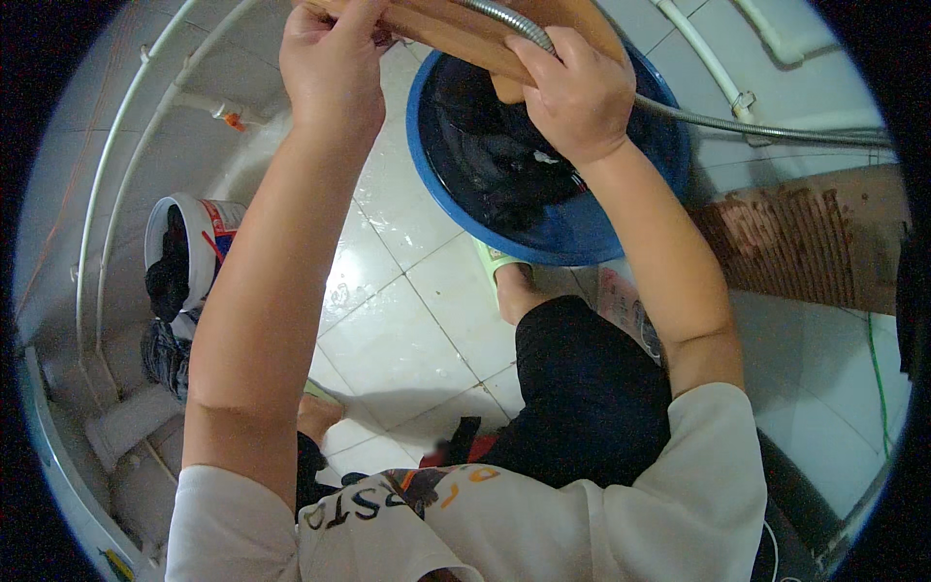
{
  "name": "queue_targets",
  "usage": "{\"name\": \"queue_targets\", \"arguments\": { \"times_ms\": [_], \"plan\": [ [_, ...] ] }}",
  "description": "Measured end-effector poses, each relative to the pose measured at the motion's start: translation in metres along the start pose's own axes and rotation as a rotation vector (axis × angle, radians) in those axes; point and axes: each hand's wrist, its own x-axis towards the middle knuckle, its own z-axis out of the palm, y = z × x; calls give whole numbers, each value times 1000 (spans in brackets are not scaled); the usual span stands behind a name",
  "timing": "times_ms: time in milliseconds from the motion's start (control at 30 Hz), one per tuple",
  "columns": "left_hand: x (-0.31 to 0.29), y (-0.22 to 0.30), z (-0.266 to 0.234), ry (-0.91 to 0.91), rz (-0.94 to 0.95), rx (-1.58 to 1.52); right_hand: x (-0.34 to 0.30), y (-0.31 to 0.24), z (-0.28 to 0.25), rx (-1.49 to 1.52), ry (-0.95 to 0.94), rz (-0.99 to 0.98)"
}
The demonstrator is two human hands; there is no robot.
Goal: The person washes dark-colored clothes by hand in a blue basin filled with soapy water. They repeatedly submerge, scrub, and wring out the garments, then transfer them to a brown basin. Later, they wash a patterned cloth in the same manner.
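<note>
A flat, tan, wood-like board (436,29) is held up at the top edge of the view, partly over a round blue plastic basin (419,145) in which dark, wet-looking cloth (504,160) is lying. The upper part of the board is cut off by the edge of the view, so its full shape cannot be told.

The left end is taken by the left hand (335,58), whose grip is closed, with the thumb side above and fingertips showing at the far edge. The other end is taken by the right hand (580,97), also closed, the thumb laid along the face. A ribbed, silvery metal hose (504,16) is passed across the board and by the right hand; whether it is pinched there cannot be told.

The board is judged to be stiff and moderately light, better steadied at both ends than at one, and best taken by its long edges with the thumbs flat. If wetted, its face would probably be slippery, so a firm hold would be called for. Little fragility is expected. The hose is likely to be flexible but springy, and might drag sideways unless it is pinned near the board.
</note>
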Motion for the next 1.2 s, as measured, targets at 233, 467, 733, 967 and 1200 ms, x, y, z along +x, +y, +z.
{"name": "queue_targets", "arguments": {
  "times_ms": [233,467,733,967,1200],
  "plan": [
    [-77,-90,-49,178,-447,391,23,17,-7,51,-21,135],
    [-174,-220,-96,180,-1218,67,28,15,-2,101,-13,132],
    [-152,-215,-98,90,-1098,386,20,11,8,-36,-156,52],
    [-124,-203,-123,92,-1033,341,23,15,9,-179,-225,-41],
    [-108,-202,-194,42,-929,389,17,19,16,-122,-314,-28]
  ]
}}
